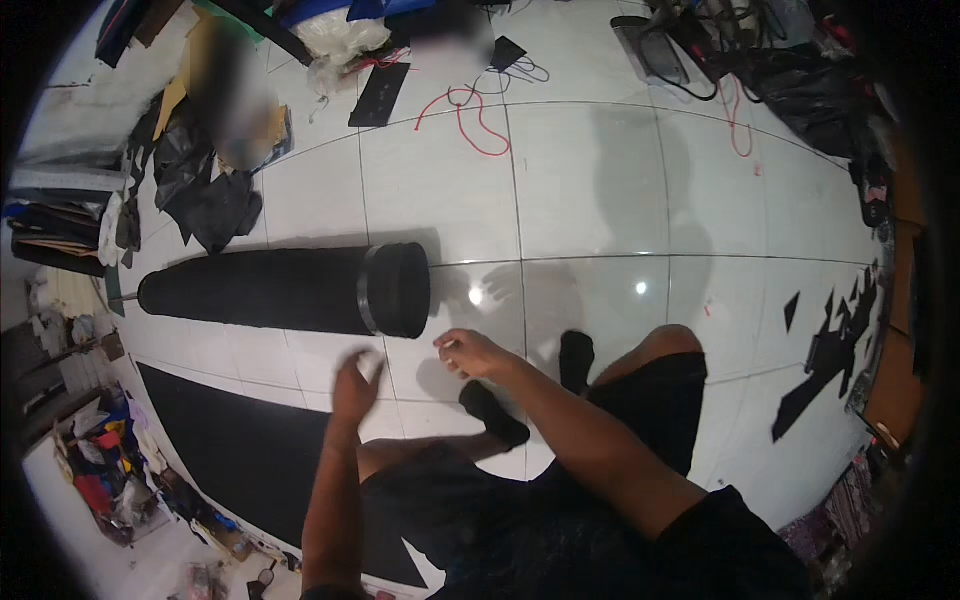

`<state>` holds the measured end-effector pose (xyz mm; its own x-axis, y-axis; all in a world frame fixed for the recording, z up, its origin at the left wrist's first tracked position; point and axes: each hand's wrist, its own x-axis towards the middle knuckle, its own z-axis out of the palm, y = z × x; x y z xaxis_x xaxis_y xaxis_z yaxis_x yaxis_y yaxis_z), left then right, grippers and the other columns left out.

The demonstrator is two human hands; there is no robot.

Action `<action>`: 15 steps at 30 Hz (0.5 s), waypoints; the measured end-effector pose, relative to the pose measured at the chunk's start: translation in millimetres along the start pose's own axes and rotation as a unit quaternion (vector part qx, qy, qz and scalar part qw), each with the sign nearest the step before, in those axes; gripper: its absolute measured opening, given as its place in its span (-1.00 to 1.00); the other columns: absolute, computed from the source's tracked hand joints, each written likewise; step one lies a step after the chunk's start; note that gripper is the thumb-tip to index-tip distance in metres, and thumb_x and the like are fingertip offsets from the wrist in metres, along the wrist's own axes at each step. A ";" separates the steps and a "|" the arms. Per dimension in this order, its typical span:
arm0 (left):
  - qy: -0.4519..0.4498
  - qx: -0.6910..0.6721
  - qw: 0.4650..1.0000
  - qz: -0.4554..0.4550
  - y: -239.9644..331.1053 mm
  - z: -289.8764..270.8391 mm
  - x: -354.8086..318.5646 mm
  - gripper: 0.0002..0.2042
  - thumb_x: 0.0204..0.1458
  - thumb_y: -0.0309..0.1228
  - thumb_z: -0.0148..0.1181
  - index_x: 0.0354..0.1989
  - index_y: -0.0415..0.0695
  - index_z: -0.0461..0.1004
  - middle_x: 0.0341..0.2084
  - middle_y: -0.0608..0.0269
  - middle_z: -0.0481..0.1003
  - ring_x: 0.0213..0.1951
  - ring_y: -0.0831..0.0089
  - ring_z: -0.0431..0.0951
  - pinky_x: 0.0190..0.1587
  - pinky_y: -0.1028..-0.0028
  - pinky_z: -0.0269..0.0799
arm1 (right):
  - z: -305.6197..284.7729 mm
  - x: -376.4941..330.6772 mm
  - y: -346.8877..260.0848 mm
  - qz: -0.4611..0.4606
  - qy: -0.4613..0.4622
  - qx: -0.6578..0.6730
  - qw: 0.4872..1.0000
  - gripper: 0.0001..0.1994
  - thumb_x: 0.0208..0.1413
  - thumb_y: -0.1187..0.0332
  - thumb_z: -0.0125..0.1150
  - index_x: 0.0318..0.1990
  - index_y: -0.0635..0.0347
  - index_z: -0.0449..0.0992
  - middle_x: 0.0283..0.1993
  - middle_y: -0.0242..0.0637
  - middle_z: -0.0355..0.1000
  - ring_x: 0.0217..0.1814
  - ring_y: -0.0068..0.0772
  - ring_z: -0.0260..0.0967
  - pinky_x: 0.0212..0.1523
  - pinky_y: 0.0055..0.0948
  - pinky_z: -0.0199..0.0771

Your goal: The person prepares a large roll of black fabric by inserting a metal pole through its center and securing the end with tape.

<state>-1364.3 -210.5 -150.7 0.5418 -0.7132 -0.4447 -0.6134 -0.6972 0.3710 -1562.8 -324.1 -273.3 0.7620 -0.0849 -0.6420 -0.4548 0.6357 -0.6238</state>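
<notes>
A thick black roll of sheet material (260,290) lies on the tiled floor, with a shiny band (370,290) around it near its right end. My left hand (355,388) hovers just below the roll, slightly blurred, thumb apart from the fingers and nothing seen in it. Off the roll's right end, my right hand (472,354) is in the air with fingers loosely bent and apart, and it holds nothing I can see. Neither hand appears to touch the roll. A flat black sheet (240,430) is spread on the floor at the lower left, beside my left forearm.
Black offcuts (825,350) are scattered at the right. Red cord (480,135) and a black rectangular piece (380,95) lie farther away. Dark crumpled material (205,190) sits beyond the roll. My socked foot (495,415) is close to my right hand. Piled goods (110,450) line the left side.
</notes>
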 end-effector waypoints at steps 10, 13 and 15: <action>0.277 0.122 0.951 -0.055 -23.0 100.8 168.6 -0.51 0.10 0.01 0.04 0.08 -0.07 0.50 0.23 -0.02 0.32 0.34 -0.09 0.12 0.36 -0.08 -0.16 | -21.2 154.0 50.1 -0.067 0.112 0.128 0.983 -0.55 0.20 0.35 0.01 0.26 0.12 0.30 -0.23 -0.26 0.39 -0.30 -0.45 0.36 -0.36 -0.38 0.46; 0.301 0.121 0.946 -0.019 -25.2 106.2 171.2 -0.55 0.04 -0.08 0.06 0.02 -0.07 0.53 0.19 -0.02 0.36 0.32 -0.11 0.15 0.36 -0.06 -0.14 | -5.7 154.8 59.7 -0.105 0.153 0.185 0.965 -0.54 0.21 0.38 0.02 0.29 0.11 0.28 -0.19 -0.23 0.40 -0.29 -0.43 0.38 -0.35 -0.33 0.46; 0.323 0.108 0.940 -0.021 -19.7 110.4 172.4 -0.57 0.03 -0.11 0.08 0.00 -0.08 0.55 0.14 -0.01 0.41 0.29 -0.12 0.20 0.35 -0.08 -0.11 | 7.7 153.8 73.2 -0.143 0.187 0.077 0.969 -0.53 0.21 0.41 0.01 0.30 0.11 0.26 -0.17 -0.22 0.40 -0.27 -0.40 0.39 -0.34 -0.32 0.46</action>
<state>-1322.2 -311.8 -324.7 0.7612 -0.6286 0.1593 -0.6483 -0.7445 0.1597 -1475.3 -284.7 -414.3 0.6129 -0.5281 -0.5878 -0.1537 0.6500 -0.7443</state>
